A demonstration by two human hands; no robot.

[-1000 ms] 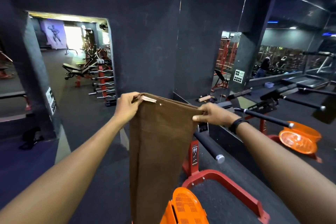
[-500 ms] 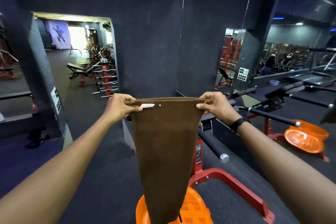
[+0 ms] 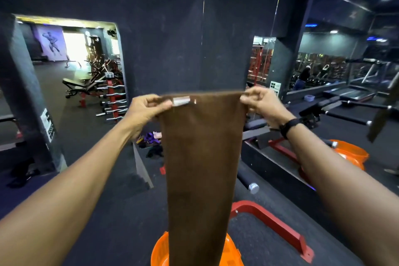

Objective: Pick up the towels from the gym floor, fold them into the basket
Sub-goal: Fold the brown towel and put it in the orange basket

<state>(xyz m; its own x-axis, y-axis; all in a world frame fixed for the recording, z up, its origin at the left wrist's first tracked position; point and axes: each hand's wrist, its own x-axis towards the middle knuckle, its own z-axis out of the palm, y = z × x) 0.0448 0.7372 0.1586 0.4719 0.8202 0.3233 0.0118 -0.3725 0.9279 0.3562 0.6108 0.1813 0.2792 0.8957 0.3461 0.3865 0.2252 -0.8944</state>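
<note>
A brown towel (image 3: 200, 157) hangs stretched between both hands at chest height. The left hand (image 3: 144, 110) and right hand (image 3: 262, 103) each pinch a top corner with their fingers, above the orange basket (image 3: 158, 252).

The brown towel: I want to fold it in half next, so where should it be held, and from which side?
Keep the brown towel by its two top corners, as the left hand and right hand pinch it now, coming from the outer sides. It hangs flat with a taut, level top edge, so bringing the corners together should probably fold it evenly.
</note>
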